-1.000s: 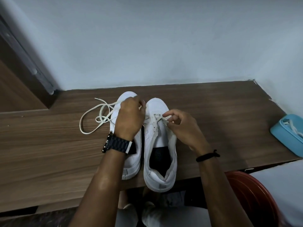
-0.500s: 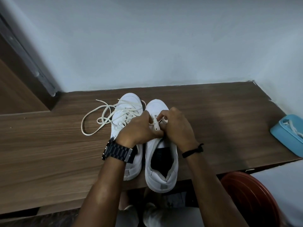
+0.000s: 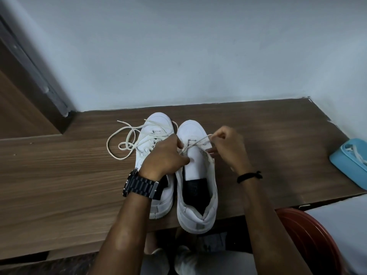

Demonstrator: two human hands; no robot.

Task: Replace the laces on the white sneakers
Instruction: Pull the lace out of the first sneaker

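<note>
Two white sneakers stand side by side on the wooden table (image 3: pixel 59 175), toes toward the wall. The left sneaker (image 3: pixel 156 124) carries a loose cream lace (image 3: pixel 123 139) that trails in loops to its left. The right sneaker (image 3: pixel 196 175) has an open tongue and a lace (image 3: pixel 198 140) through its lowest eyelets. My left hand (image 3: pixel 164 155) rests over the gap between the shoes and its fingers hold the lace near the eyelets. My right hand (image 3: pixel 226 143) pinches the other end of that lace and holds it out to the right.
A light blue box (image 3: pixel 345 165) with white laces inside sits at the table's right edge. A red-brown round stool or bin (image 3: pixel 309 241) stands below the table's front right. The wall runs right behind the shoes. A door frame (image 3: pixel 33 80) is at the far left.
My right hand has moved from the middle of the right sneaker out to the right, drawing the lace taut. My left hand has stayed by the eyelets.
</note>
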